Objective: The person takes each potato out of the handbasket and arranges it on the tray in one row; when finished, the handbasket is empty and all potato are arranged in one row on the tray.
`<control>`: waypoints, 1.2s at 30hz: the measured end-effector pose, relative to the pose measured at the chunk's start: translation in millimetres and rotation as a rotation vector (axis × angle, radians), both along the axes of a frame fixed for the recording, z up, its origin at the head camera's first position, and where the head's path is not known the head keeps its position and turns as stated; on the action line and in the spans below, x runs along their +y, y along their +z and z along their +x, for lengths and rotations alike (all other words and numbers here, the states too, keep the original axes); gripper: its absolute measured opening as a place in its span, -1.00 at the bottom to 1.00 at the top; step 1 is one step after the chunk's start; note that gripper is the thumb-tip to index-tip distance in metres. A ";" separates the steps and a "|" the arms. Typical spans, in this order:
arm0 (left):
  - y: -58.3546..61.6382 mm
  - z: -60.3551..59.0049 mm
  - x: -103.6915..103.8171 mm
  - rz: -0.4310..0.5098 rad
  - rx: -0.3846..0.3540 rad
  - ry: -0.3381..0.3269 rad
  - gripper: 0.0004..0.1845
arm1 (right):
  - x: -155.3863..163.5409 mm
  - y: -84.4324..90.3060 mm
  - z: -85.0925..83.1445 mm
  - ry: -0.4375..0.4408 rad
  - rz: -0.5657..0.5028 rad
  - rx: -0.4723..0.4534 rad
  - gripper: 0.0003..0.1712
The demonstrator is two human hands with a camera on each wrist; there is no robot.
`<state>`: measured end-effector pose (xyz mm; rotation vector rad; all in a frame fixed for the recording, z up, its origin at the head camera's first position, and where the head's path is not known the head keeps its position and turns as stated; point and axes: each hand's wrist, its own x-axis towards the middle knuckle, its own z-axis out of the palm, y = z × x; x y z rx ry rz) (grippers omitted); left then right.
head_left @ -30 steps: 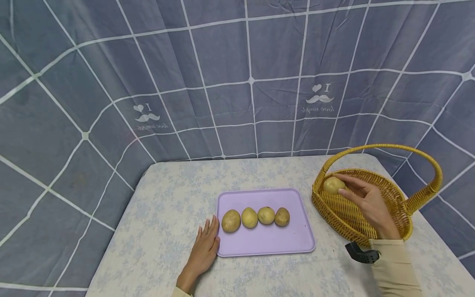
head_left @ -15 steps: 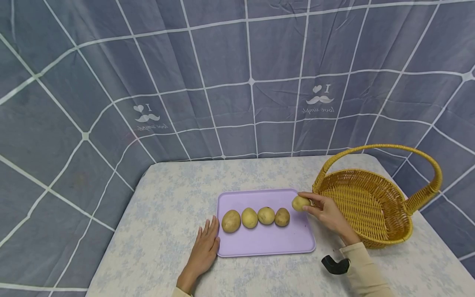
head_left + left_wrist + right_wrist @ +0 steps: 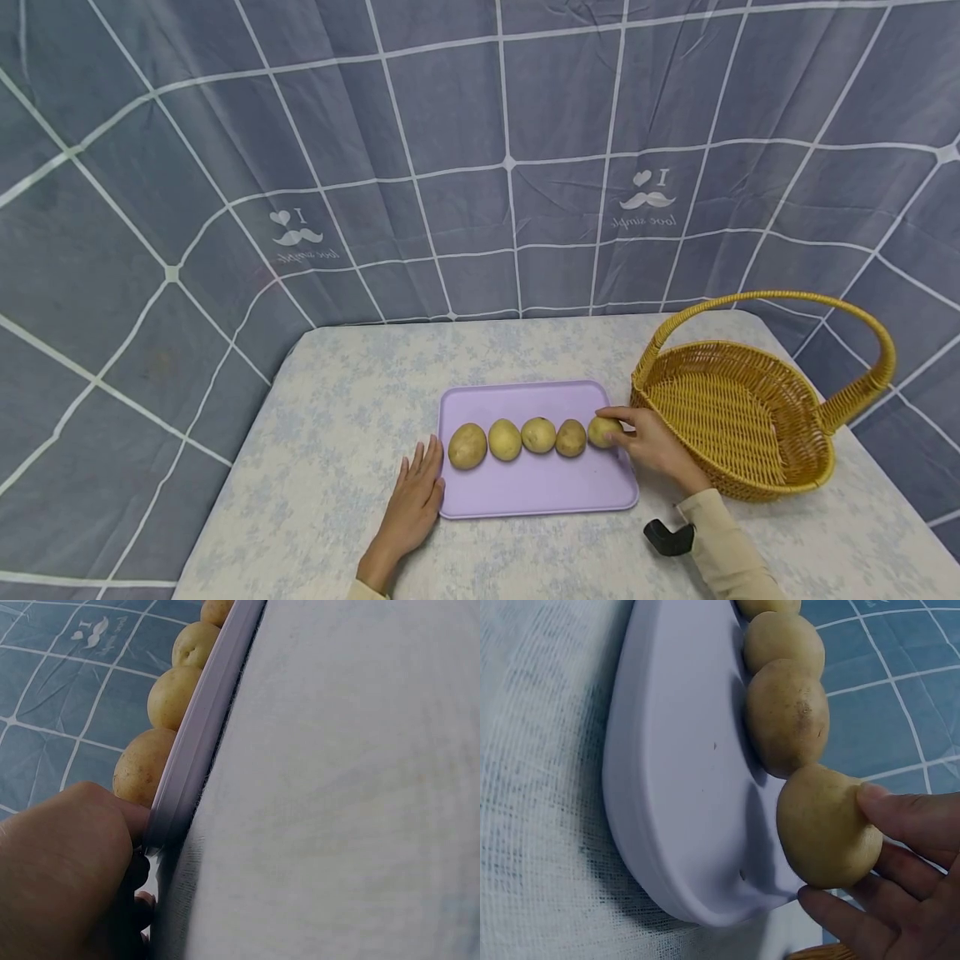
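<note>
The right hand holds a potato in a fingertip grip; the thumb and fingers curl round its outer side, and the right wrist view shows the potato resting on the surface of the purple tray while the grip is maintained. The held potato sits at the right end of a row, just beside its neighbour — whether the two touch cannot be told; four further potatoes extend from the grip toward the left hand, close together in a line across the tray.

The left hand lies flat on the table, fingers straight and relaxed, gripping nothing; its fingertips rest against the tray's left edge, as the left wrist view confirms, with the largest potato just on the other side of the rim from them.

Just behind the right hand, on the side away from the tray, stands a wicker basket with a tall arched handle; its near rim is close to the back of the hand. A black wrist-mounted device sits at the cuff of the beige sleeve; the table carries a pale floral cloth; a grey-blue checked curtain hangs behind the table.
</note>
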<state>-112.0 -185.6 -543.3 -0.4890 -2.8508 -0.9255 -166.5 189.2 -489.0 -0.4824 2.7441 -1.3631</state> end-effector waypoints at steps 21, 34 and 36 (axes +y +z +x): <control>0.6 0.2 1.5 -0.007 -0.017 -0.002 -0.48 | -1.7 -3.4 -0.7 0.003 0.211 0.104 -0.60; 1.3 0.8 2.2 0.006 -0.016 -0.012 -0.49 | -2.8 -3.0 -3.1 0.019 0.215 0.132 -0.61; 0.9 0.4 2.0 0.001 -0.012 -0.012 -0.49 | -3.2 -0.5 -2.9 0.017 0.206 0.146 -0.61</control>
